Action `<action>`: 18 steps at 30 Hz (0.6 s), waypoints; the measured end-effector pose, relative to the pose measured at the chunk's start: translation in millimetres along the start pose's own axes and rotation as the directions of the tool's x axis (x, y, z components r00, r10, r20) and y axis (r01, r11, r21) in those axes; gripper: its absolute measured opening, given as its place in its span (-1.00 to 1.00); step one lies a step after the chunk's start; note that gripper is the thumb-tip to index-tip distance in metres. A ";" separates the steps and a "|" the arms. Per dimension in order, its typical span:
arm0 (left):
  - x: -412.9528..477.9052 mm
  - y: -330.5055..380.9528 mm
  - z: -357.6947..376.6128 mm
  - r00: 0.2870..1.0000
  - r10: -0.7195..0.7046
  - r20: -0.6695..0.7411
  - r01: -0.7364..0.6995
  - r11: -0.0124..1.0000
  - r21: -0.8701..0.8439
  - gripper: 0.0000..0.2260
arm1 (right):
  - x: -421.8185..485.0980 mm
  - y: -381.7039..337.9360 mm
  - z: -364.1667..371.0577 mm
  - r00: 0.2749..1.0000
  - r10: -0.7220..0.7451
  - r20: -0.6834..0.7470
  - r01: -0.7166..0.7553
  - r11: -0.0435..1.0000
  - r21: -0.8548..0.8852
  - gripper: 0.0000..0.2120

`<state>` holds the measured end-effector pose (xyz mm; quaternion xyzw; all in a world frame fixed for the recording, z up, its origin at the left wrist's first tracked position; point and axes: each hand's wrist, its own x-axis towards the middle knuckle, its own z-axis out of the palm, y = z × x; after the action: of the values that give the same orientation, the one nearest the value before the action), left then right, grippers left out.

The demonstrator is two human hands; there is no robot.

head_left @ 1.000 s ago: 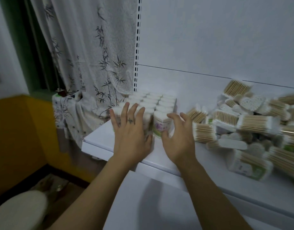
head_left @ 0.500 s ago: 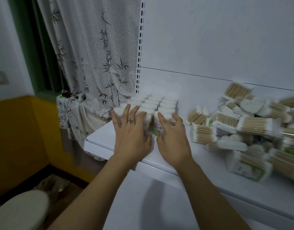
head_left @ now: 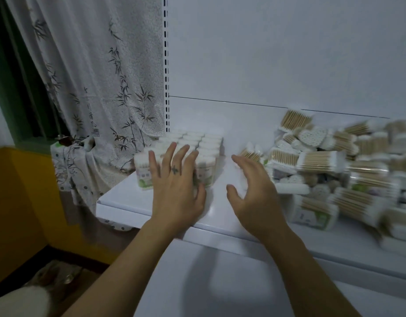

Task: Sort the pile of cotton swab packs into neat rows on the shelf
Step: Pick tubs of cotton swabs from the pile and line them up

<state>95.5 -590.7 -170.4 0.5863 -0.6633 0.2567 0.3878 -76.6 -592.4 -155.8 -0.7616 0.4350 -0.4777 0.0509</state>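
Your left hand point(head_left: 176, 186) is spread flat, fingers straight and fanned, holding nothing. Its fingertips lie against the front face of the block of cotton swab packs point(head_left: 203, 140), and a small dark mark point(head_left: 175, 170) shows on one finger. The fingers cover most of the block's front row. One front pack with a green label point(head_left: 143, 173) shows just left of your little finger.

Your right hand point(head_left: 254, 193) is beside the left one, apart from it. The fingers are loosely curved, the thumb is held away, and nothing is in the grasp. Its fingertips are blurred. It is over a bare stretch of the shelf point(head_left: 126, 197), in the gap between the block and the loose pile point(head_left: 323, 161). It touches neither, as far as can be seen, though its fingertips are near the pile's leftmost packs.

The block stands upright in rows at the shelf's left end, running back toward the slotted upright point(head_left: 166, 76) and the white back panel point(head_left: 277, 53). The pile is heaped to the right of your right hand. Its packs lie on their sides at all angles with wooden sticks showing, and a heart-shaped pack point(head_left: 311, 137) sits near the top. The pile's far right side is too blurred to make out.

Left of the shelf hangs a white curtain point(head_left: 94, 88) printed with bamboo. Below it is a yellow wall point(head_left: 14, 197).
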 end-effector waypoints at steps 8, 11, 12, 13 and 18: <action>11.7 120.1 4.9 0.934 0.356 0.035 -0.312 0.858 -0.408 -0.69 | -32.7 35.0 -115.5 0.981 0.145 -0.125 -0.175 0.947 -0.269 -0.66; 8.2 150.2 10.4 0.879 0.468 0.092 -0.394 0.820 -0.415 -0.70 | -51.9 52.4 -139.5 0.965 0.230 -0.129 -0.260 0.910 -0.322 -0.67; 7.3 157.4 12.2 0.865 0.486 0.123 -0.412 0.829 -0.379 -0.66 | -56.9 55.4 -142.1 0.965 0.239 -0.103 -0.260 0.908 -0.330 -0.66; 6.9 162.8 13.2 0.852 0.492 0.181 -0.414 0.843 -0.344 -0.61 | -60.8 57.3 -142.7 0.966 0.250 -0.067 -0.258 0.905 -0.339 -0.64; 13.9 164.0 21.9 0.785 0.488 0.381 -0.441 0.873 -0.209 -0.43 | -67.0 59.4 -135.0 0.951 0.305 0.042 -0.268 0.889 -0.372 -0.45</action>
<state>-69.5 -586.5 -152.9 0.4241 -0.8679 0.1749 0.1908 -228.3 -535.8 -158.2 -0.7080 0.6200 -0.3380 0.0014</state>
